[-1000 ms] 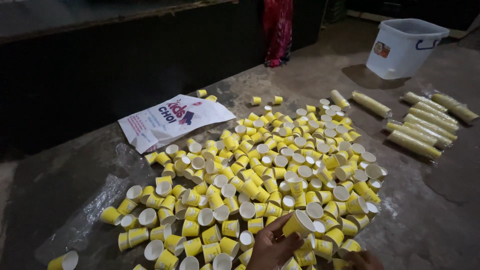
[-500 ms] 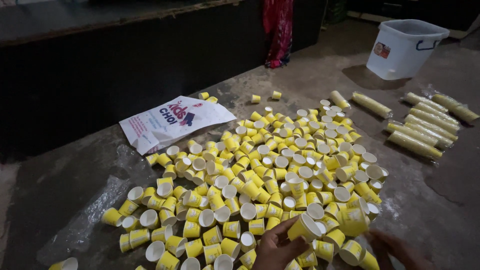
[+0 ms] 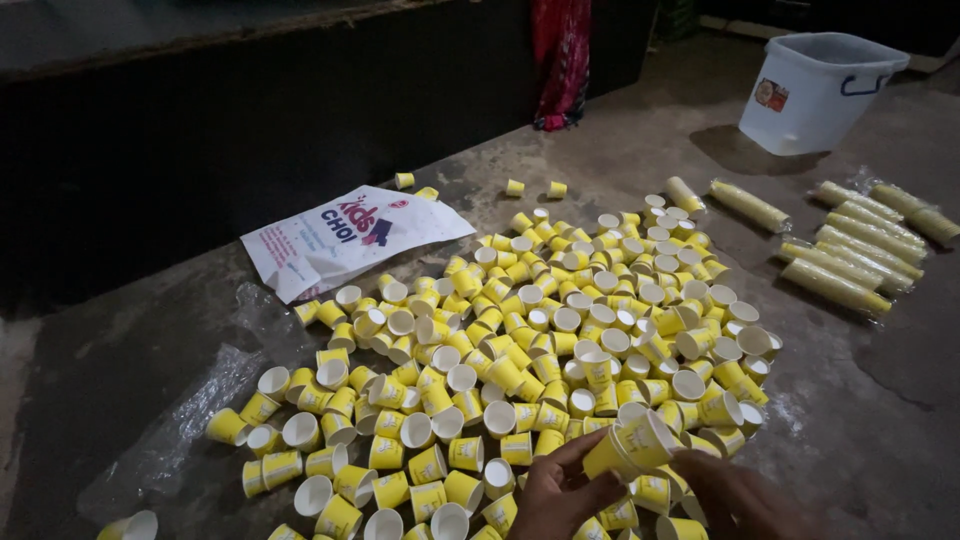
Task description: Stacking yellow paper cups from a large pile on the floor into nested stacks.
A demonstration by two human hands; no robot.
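Note:
Many small yellow paper cups with white insides [image 3: 560, 330] lie scattered across a dark concrete floor [image 3: 880, 400]. At the bottom edge my left hand [image 3: 555, 492] grips a short stack of these yellow cups [image 3: 632, 446], tilted on its side with the open mouth facing right. My right hand [image 3: 735, 492] is just below and right of that stack, fingers curled near its mouth and touching loose cups under it.
A white printed bag [image 3: 345, 235] lies flat at the pile's far left. Wrapped sleeves of stacked cups [image 3: 850, 245] lie in rows at the right. A white plastic bucket [image 3: 815, 90] stands at the back right. Crumpled clear plastic [image 3: 190, 420] lies at the left. A dark ledge runs behind.
My left hand has kept the cup stack and lifted it slightly. My right hand has moved in from the right edge toward the stack's mouth.

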